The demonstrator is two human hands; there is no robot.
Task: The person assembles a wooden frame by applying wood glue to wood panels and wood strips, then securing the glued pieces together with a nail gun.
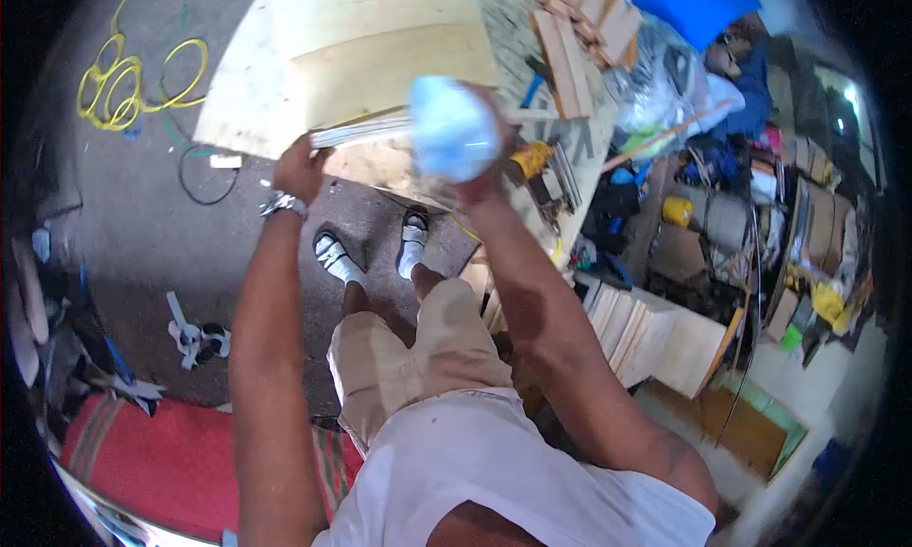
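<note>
My left hand (300, 171) is closed on the left end of a stack of thin pale strips (366, 132), held over the near edge of a plywood sheet (351, 34). My right hand (483, 172) is wrapped round a light-blue and white rounded object (451, 129), blurred by motion, which covers the right part of the strips. Most of the right fingers are hidden behind it. Just right of that hand, a yellow power tool (532, 158) lies on the worktable.
Wooden blocks (570, 58) and a plastic bag (665, 82) are at the upper right. A yellow hose (114, 91) coils on the floor at left. Boards (627, 333) stand low on the right. A red cloth (161, 462) lies at the lower left.
</note>
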